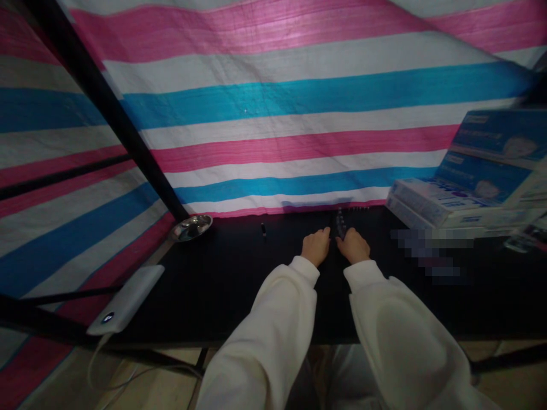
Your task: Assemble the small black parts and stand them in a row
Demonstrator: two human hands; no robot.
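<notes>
Both hands rest close together on a black table (pixel 239 285), arms in white sleeves. My left hand (pixel 316 246) and my right hand (pixel 354 246) have their fingers curled toward a small dark ridged object (pixel 341 223) standing between them near the table's far edge. The fingertips are bunched around its base; the dim light hides exactly how they grip it. A tiny dark piece (pixel 264 229) lies alone on the table left of the hands.
A shiny metal dish (pixel 192 226) sits at the far left corner. A white power bank (pixel 127 299) with a cable lies at the left edge. Stacked blue-and-white boxes (pixel 474 182) stand at the right. A striped tarp (pixel 273 114) on a black frame encloses the table.
</notes>
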